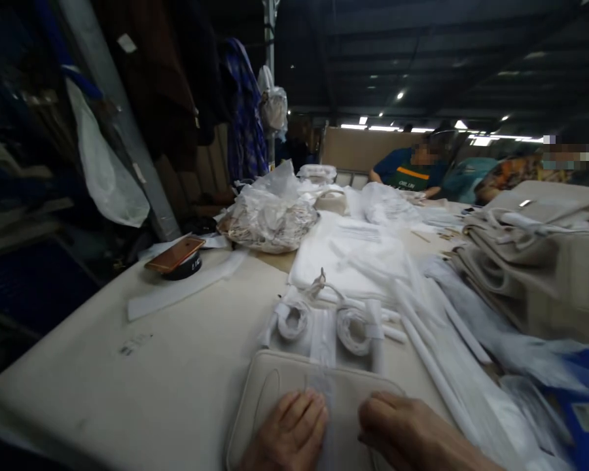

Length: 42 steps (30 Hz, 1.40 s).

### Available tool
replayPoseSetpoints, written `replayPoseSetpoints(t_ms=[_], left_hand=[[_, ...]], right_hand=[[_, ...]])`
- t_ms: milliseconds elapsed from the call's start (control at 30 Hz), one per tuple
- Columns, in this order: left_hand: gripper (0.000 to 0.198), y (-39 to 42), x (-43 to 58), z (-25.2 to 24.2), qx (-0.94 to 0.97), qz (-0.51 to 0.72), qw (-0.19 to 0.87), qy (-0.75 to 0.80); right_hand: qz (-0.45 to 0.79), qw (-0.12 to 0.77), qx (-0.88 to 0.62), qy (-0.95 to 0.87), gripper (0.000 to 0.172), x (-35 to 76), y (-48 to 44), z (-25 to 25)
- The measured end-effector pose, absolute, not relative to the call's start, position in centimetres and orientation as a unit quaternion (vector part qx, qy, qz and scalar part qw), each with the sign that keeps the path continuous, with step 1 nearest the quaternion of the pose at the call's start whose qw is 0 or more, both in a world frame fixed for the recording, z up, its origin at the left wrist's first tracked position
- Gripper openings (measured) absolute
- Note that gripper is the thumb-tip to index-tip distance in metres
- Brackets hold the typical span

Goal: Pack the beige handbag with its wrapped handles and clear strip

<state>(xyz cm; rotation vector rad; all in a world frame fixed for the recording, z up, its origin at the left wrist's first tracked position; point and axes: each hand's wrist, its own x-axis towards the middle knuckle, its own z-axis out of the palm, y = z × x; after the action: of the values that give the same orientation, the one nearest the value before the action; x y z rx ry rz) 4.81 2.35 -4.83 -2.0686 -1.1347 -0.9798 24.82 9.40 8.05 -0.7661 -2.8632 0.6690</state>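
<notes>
A beige handbag-like piece (343, 392) with rounded corners and a stitched edge lies flat at the table's near edge. Down its middle runs a whitish translucent strip (326, 366). My left hand (294, 425) rests on the piece, fingers stretched out beside the strip. Over its right half is my right hand (397, 418), fingers curled closed and a bit blurred; whatever they may pinch is hidden. Just beyond the piece sit two coils wrapped in white, a left coil (293, 322) and a right coil (354, 330), joined to a thin cord (319, 281).
Stacked white sheets (348, 255) and a plastic-wrapped bundle (275, 216) lie farther back. Beige bag pieces (544, 268) pile up at right, near long white strips (436, 353). An orange-brown phone (177, 254) rests at left. Two people sit across the table.
</notes>
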Motion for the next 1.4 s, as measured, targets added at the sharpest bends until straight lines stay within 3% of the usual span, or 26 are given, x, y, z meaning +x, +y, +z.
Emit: replayPoseSetpoints(t_ms=[233,433,467,567,600,667,700,800,867,967,1100,1267,1400], left_hand=[[0.031,2.6,4.9,-5.5,-0.750,-0.391,0.321,-0.426],[0.036,2.6,4.8,-5.0,-0.756,-0.371,0.309,-0.441],[0.037,2.6,4.8,-5.0,-0.758,-0.372,0.308,-0.438],[0.037,2.6,4.9,-5.1,-0.759,-0.377,0.311,-0.430],[0.037,2.6,4.9,-5.2,-0.756,-0.382,0.314,-0.428],[0.037,2.7,5.0,-5.3,-0.751,-0.390,0.319,-0.427],[0.035,2.7,5.0,-5.3,-0.749,-0.392,0.322,-0.427],[0.032,2.7,5.1,-5.4,-0.748,-0.395,0.319,-0.427],[0.033,2.4,5.1,-5.4,-0.746,-0.417,0.310,-0.416],[0.034,1.5,4.7,-4.9,-0.747,-0.457,0.255,-0.410],[0.028,1.0,4.1,-3.8,-0.761,-0.446,0.157,-0.444],[0.040,2.5,4.1,-3.9,-0.766,-0.419,0.265,-0.409],[0.048,2.9,3.6,-5.5,-0.779,-0.373,0.266,-0.429]], right_hand=[[0.085,-0.101,-0.143,-0.981,0.016,17.7,14.1,6.7],[0.109,-0.122,-0.225,-0.960,0.003,15.7,15.5,6.4],[0.106,-0.117,-0.249,-0.955,0.009,15.6,15.7,6.4],[0.080,-0.081,-0.304,-0.946,0.036,15.8,15.8,6.5],[0.069,-0.066,-0.314,-0.945,0.035,16.2,15.6,6.3],[0.046,-0.034,-0.330,-0.942,0.014,17.2,14.6,5.5],[0.028,0.010,-0.335,-0.942,0.009,17.9,13.9,4.9],[-0.048,0.200,-0.266,-0.942,0.034,19.8,11.3,2.4],[-0.122,0.274,-0.169,-0.939,0.042,20.7,9.7,0.9],[-0.217,0.261,-0.134,-0.931,0.038,21.3,8.0,-0.6],[-0.241,0.266,-0.161,-0.919,0.034,21.1,7.0,-1.6],[-0.204,0.377,-0.181,-0.885,0.031,20.0,5.7,-4.8],[-0.144,0.337,-0.194,-0.910,0.028,22.6,5.4,-6.2]])
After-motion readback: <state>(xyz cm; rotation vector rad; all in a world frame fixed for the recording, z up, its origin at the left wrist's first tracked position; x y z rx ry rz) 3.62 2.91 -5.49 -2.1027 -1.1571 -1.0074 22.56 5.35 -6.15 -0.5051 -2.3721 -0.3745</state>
